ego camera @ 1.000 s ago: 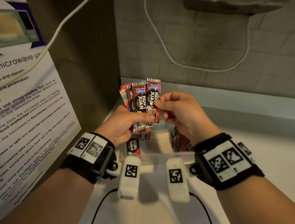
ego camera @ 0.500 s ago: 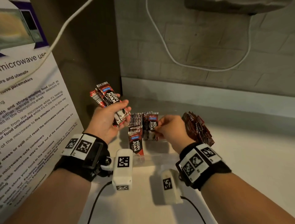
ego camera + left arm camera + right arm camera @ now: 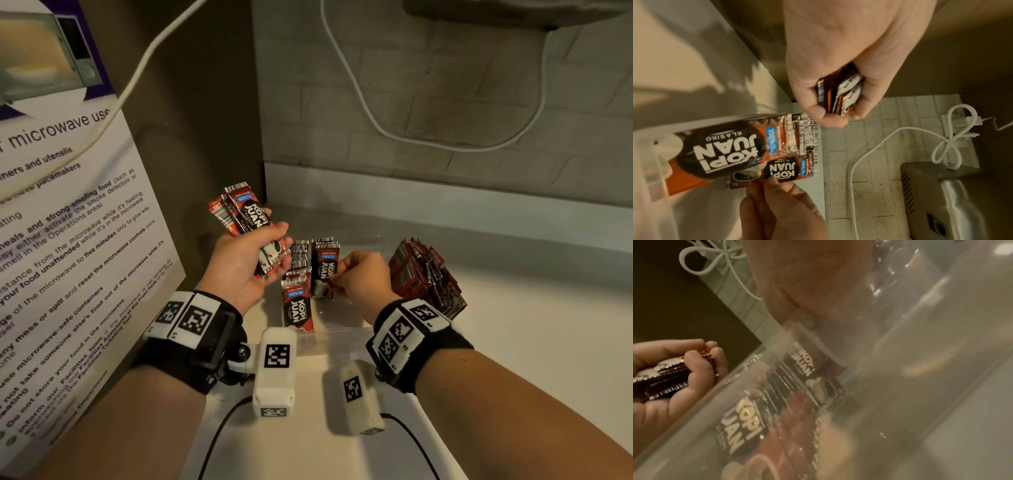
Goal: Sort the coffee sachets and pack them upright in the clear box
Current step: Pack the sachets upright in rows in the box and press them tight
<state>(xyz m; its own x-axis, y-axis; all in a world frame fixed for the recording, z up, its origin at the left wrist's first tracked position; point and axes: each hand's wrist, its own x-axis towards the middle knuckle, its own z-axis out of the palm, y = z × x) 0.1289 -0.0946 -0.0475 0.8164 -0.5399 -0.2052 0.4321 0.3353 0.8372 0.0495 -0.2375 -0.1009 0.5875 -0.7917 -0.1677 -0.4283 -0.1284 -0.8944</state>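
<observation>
My left hand [image 3: 250, 260] grips a fanned bunch of red and black coffee sachets [image 3: 245, 216] above the counter, left of the clear box [image 3: 346, 330]. The same bunch of sachets [image 3: 840, 94] shows end-on in the left wrist view. My right hand [image 3: 356, 277] reaches into the box and pinches one sachet [image 3: 323, 270], held upright beside rows of sachets standing in the box. Another sachet [image 3: 297, 306] stands at the box's front. Through the clear wall [image 3: 900, 386] the right wrist view shows the pinched sachet [image 3: 813, 369], blurred.
A loose pile of red sachets [image 3: 426, 277] lies on the white counter right of the box. A microwave notice [image 3: 68, 240] leans at the left. A white cable [image 3: 411, 137] hangs on the brick wall behind. A metal appliance [image 3: 953, 194] stands nearby.
My right hand took one sachet from the bunch and carried it down into the box. My left hand swung left with the remaining bunch. The camera view tilted downward.
</observation>
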